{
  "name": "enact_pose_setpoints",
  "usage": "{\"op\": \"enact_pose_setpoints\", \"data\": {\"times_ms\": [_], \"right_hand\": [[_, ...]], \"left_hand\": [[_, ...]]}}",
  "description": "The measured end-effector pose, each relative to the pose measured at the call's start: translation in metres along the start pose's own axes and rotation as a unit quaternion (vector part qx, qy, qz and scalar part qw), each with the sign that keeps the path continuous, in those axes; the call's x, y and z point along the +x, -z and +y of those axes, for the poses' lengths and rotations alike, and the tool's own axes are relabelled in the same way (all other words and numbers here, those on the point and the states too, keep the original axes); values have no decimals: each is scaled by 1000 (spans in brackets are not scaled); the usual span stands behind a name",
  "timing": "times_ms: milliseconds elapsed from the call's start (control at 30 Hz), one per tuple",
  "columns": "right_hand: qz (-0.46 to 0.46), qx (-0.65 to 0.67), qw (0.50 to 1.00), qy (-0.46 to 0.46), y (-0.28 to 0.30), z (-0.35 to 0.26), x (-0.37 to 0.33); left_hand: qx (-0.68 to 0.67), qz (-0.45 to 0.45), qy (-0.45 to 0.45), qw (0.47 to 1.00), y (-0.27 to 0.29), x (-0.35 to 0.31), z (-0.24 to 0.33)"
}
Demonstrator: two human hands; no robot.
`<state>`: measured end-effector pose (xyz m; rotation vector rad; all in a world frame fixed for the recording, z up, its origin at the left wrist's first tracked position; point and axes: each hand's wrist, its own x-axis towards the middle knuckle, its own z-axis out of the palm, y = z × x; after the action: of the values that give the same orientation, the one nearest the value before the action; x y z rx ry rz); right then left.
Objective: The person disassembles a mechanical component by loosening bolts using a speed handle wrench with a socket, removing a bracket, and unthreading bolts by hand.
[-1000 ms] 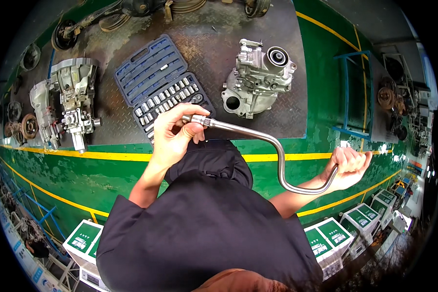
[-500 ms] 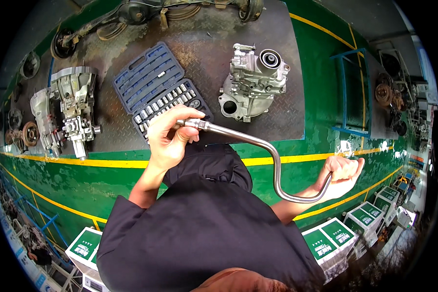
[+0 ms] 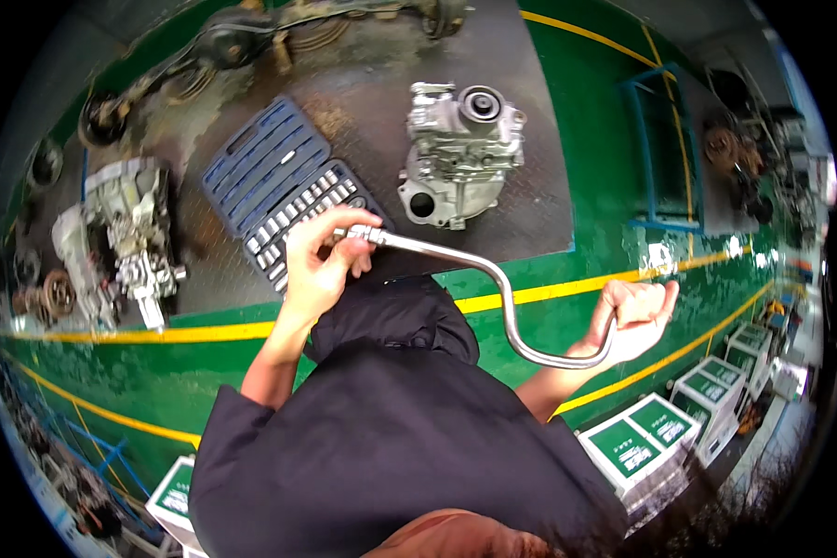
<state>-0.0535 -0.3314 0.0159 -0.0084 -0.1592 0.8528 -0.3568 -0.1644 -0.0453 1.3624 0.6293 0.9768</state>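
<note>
A shiny bent steel speed brace [image 3: 504,298] spans the space between my two hands in front of my body. My left hand [image 3: 324,256] pinches its socket end between thumb and fingers, with a small fitting [image 3: 361,232] showing there. Around the cranked far end, my right hand [image 3: 631,321] is closed in a fist. Just beyond my left hand lies an open blue socket set case [image 3: 268,153], its lower half holding rows of silver sockets [image 3: 312,200]. My left hand hides part of that lower half.
A silver gearbox casing [image 3: 460,153] stands on the dark metal plate [image 3: 363,93], right of the case. Further transmissions [image 3: 135,228] are at left, and a rusty axle [image 3: 232,42] crosses the far edge. White-and-green boxes [image 3: 637,437] stand behind me at right; a blue frame [image 3: 665,149] stands far right.
The view has shifted and turned slightly, so the gearbox and plate sit further left. Both hands keep their hold on the brace; my right hand appears slightly higher and further left.
</note>
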Motion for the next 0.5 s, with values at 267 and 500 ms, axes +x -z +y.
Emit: {"op": "enact_pose_setpoints", "data": {"times_ms": [267, 500], "right_hand": [[136, -91, 986, 15, 43, 11, 2], [219, -31, 974, 50, 37, 29, -1]], "left_hand": [[98, 49, 89, 990, 0, -19, -25], [-99, -34, 223, 969, 5, -39, -79]]}}
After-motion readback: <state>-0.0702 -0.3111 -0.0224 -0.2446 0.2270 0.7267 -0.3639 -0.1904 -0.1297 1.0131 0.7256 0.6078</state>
